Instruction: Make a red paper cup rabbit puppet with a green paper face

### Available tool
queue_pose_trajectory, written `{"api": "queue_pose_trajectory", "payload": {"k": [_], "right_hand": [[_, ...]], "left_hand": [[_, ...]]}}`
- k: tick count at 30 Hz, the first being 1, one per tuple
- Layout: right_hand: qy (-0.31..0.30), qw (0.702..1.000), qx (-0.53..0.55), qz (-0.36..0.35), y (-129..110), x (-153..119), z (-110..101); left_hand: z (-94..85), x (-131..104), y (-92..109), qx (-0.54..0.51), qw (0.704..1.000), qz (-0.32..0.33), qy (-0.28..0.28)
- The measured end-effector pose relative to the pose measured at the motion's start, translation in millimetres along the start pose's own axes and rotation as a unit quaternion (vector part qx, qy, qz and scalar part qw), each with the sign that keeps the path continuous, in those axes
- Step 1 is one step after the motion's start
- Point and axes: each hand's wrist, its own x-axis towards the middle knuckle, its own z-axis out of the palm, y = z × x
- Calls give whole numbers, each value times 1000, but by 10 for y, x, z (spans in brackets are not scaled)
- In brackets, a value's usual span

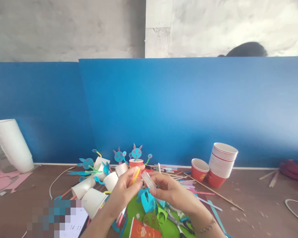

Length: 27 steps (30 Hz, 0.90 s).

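My left hand (pixel 124 186) is closed around a small yellow-and-orange stick (pixel 136 176), held upright at a slant. In the fingers of my right hand (pixel 169 190) is a clear plastic tube (pixel 148 180), its end pointing toward the stick, a small gap between them. Just behind my hands stands a red paper cup (pixel 136 162) with a blue paper cat face (pixel 136 153) and straw arms. Below them lie green paper (pixel 132 210), cut blue paper (pixel 148 201), scissors (pixel 174 219) and a tipped red cup (pixel 144 229).
White cups (pixel 94 200) with blue paper pieces lie at the left. Stacked red-and-white cups (pixel 222 162) and a red cup (pixel 200 170) stand right. A leaning white cup stack (pixel 13 145) is far left. Straws and sticks (pixel 213 190) spread rightward before a blue partition (pixel 164 109).
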Motion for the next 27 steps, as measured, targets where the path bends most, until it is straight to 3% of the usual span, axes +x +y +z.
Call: {"api": "queue_pose_trajectory", "payload": {"k": [2,4,9,15,22,27], "right_hand": [[-36,998,46,20,9,-7,-17],[-50,996,66,37,2,-13,-28],[-89,993,26,70,-47,-42,-61],[-125,990,40,59,-49,-82,-105],[-27,996,4,89,-42,-38,-45],[-37,993,-9,113,-46,-30,-31]], "left_hand": [[-19,-7,-9,-15,999,-2,-50],[-22,-11,-19,-20,998,-4,-65],[12,-2,-12,4,998,-7,-58],[7,-31,35,105,993,55,-23],[-78,-57,74,324,938,114,-53],[-76,-59,58,358,923,126,-62]]}}
